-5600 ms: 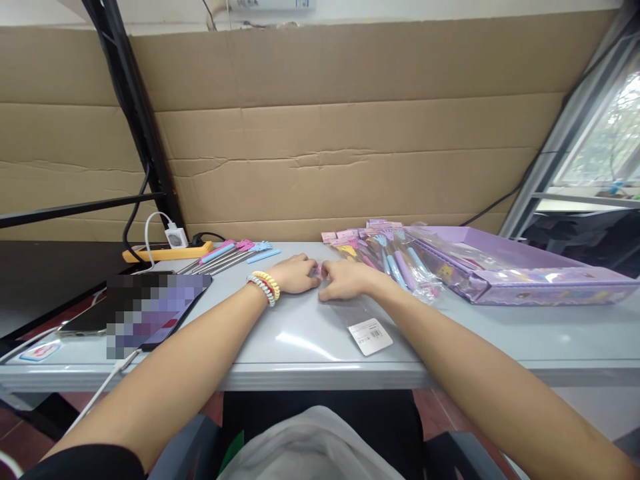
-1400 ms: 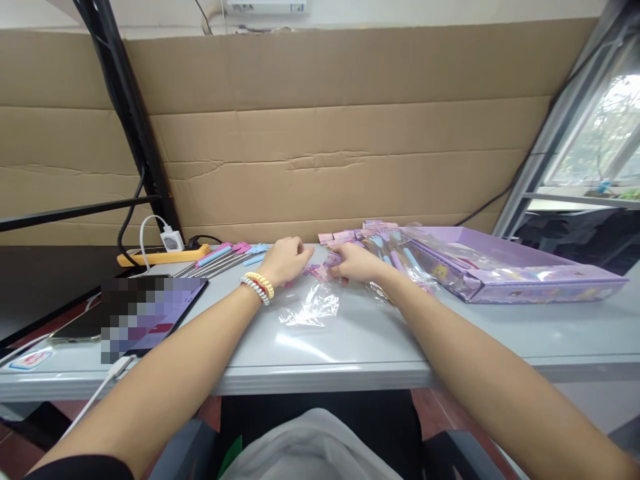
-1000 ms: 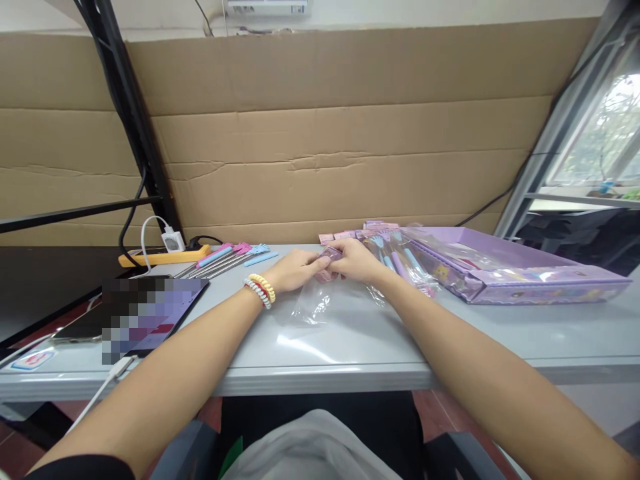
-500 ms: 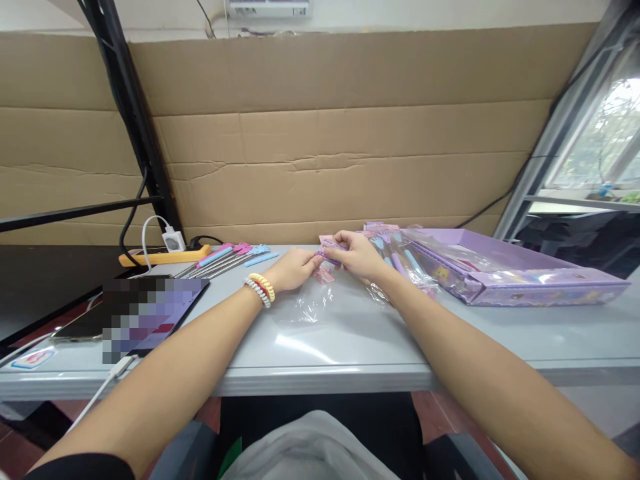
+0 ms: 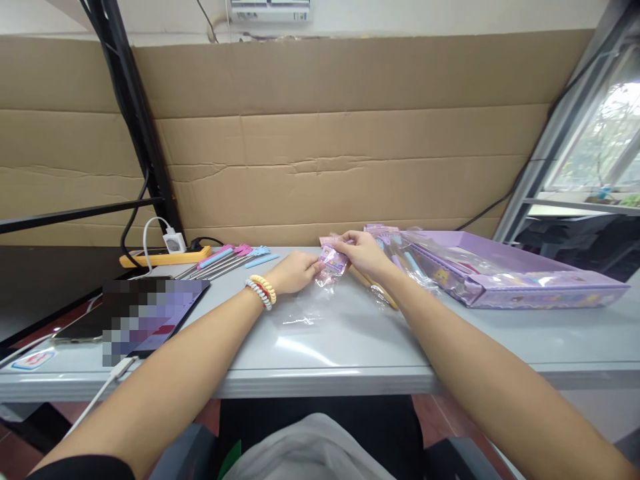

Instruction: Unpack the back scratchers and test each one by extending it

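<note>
A purple-and-pink printed card in clear plastic packaging [image 5: 333, 261] is stretched between my two hands above the desk. My left hand [image 5: 297, 272], with coiled bands on its wrist, pinches the left edge. The fingers of my right hand [image 5: 366, 253] close on the upper right part. Thin clear film [image 5: 305, 313] lies on the desk below. Under my right hand a yellow handle [image 5: 386, 297] shows in clear wrapping. Beside it lie blue and purple wrapped sticks [image 5: 413, 263]. Several unwrapped telescopic back scratchers [image 5: 227, 260], with pink and blue hand-shaped heads, rest at the left.
An open purple box [image 5: 540, 297] stands at the right of the grey desk [image 5: 350, 350]. A phone-like dark device [image 5: 113, 313] and a tablet [image 5: 185, 300] lie left. Behind them is a yellow power strip [image 5: 197, 255] with a white plug. Cardboard [image 5: 345, 140] lines the back.
The printed card has turned flatter toward me, and more of its face shows. My right hand has shifted slightly right, and the yellow handle beneath it has come into sight.
</note>
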Tool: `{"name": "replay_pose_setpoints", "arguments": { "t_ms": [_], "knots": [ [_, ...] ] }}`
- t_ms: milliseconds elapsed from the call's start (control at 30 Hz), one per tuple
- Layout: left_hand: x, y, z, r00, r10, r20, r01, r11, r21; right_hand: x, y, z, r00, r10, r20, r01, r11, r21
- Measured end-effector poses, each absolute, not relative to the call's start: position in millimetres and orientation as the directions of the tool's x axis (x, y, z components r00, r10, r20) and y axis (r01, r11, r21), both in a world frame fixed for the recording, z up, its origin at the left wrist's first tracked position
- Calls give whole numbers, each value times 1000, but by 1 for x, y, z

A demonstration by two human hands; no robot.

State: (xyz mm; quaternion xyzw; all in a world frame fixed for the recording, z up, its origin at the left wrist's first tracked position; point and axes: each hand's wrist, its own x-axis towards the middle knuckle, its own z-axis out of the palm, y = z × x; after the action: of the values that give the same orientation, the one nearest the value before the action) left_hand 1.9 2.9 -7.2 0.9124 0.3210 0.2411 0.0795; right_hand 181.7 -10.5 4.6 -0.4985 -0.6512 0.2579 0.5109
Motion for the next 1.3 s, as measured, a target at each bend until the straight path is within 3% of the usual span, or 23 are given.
{"name": "replay_pose_setpoints", "arguments": {
  "t_ms": [300,467,567,700,1300],
  "knots": [
    [2,0,-5,684,626,374,558,-780,285,180,-15,9,110,926,362,361,302,-882],
    [2,-1,-5,684,624,378,573,-780,251,183,-11,6,54,849,525,293,489,-822],
    [2,0,-6,686,626,370,578,-778,244,186,-7,3,-18,819,573,349,542,-764],
    [1,1,-7,683,631,369,582,-774,248,186,-7,4,-27,824,566,440,518,-734],
    [2,-3,-6,716,632,296,591,-775,225,185,-12,5,-170,877,450,471,473,-745]
  ]
}}
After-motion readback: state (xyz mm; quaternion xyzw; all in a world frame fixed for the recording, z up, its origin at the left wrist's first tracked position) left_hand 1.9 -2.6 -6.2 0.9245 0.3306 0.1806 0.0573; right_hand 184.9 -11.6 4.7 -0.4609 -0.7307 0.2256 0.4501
